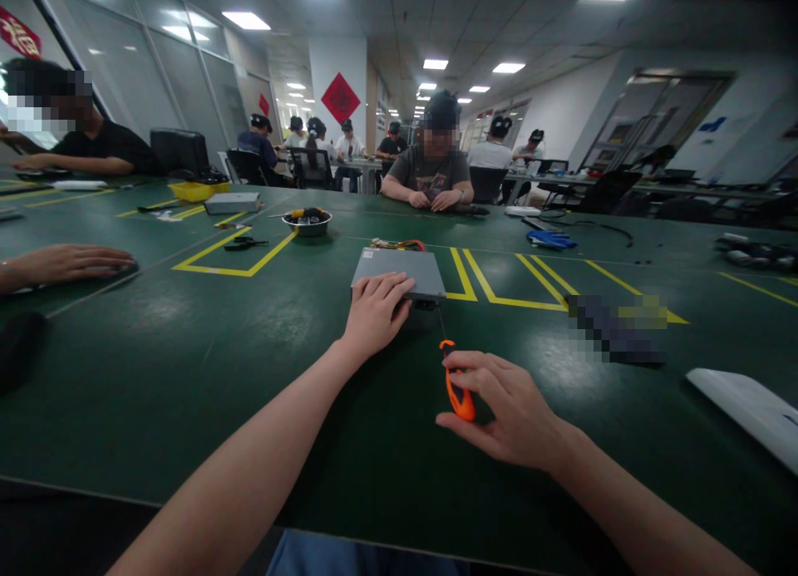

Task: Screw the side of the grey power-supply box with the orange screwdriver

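Two hands at work in the head view. The left hand (380, 306) lies spread over the top of a grey metal box (381, 263), its near edge under the palm; the box sits on the green surface (386, 443), ahead of the person, with coloured wires (408, 245) at its far side. Right hand (504, 406): bent fingers rest against the orange-and-black handle of a screwdriver (461, 400), thumb apart from them; firmness of grip cannot be told. Shaft slants up toward the box's near right corner; tip contact unclear. Farther left, a metal bowl (308, 229) holds yellow-and-black tools (305, 214). Blue glove (552, 240) noted to the right, beyond yellow tape lines (529, 303). A co-worker (430, 173) sits opposite.
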A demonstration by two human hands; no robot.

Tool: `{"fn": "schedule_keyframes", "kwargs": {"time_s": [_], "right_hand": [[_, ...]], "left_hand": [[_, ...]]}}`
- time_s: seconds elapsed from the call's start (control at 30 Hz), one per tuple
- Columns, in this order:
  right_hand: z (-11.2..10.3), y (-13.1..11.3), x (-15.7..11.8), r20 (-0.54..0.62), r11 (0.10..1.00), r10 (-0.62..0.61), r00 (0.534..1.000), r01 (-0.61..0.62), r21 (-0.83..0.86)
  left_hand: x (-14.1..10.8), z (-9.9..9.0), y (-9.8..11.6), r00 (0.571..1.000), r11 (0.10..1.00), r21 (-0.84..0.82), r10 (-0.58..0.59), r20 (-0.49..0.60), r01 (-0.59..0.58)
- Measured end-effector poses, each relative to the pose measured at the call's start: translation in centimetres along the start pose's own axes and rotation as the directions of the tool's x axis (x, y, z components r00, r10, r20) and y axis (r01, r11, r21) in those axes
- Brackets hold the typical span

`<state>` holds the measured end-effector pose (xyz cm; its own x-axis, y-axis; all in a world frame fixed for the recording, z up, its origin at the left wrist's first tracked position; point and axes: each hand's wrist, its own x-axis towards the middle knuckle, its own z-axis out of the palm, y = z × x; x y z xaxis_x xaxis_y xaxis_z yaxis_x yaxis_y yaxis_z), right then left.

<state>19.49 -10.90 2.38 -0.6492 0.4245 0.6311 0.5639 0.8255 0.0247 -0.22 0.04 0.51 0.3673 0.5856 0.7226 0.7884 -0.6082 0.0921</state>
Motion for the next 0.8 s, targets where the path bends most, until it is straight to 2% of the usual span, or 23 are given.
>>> {"fn": "schedule_keyframes", "kwargs": {"time_s": [0.1,0.3,0.53,0.63,0.73,0.8], "right_hand": [[0.16,0.21,-0.09,-0.029,1.0,-0.001,1.0,0.0,-0.021],[-0.37,-0.01,-0.04,0.164,0.998,-0.042,0.986,0.047,-0.029],[0.62,-0.07,-0.23,0.021,1.0,-0.021,1.0,0.021,0.022],[0.39,-0.21,-0.01,0.072,0.999,-0.007,0.997,0.003,0.053],[0.07,-0.35,0.13,0.146,0.999,-0.042,0.988,0.041,0.012],[0.1,-0.39,0.08,0.116,0.997,-0.073,0.991,0.077,-0.029]], "left_hand": [[-0.02,0.05,0.0,1.0,1.0,0.006,-0.002,0.001,0.002],[-0.04,0.17,-0.01,1.0,1.0,0.012,-0.007,0.005,0.007],[-0.04,0.13,0.0,1.0,1.0,0.007,-0.006,-0.002,0.006],[0.0,0.15,0.03,1.0,1.0,0.001,-0.008,-0.001,0.008],[0.02,0.15,0.03,1.0,1.0,0.0,-0.006,-0.005,0.006],[0.02,0.13,0.03,1.0,1.0,0.003,-0.005,-0.004,0.005]]}}
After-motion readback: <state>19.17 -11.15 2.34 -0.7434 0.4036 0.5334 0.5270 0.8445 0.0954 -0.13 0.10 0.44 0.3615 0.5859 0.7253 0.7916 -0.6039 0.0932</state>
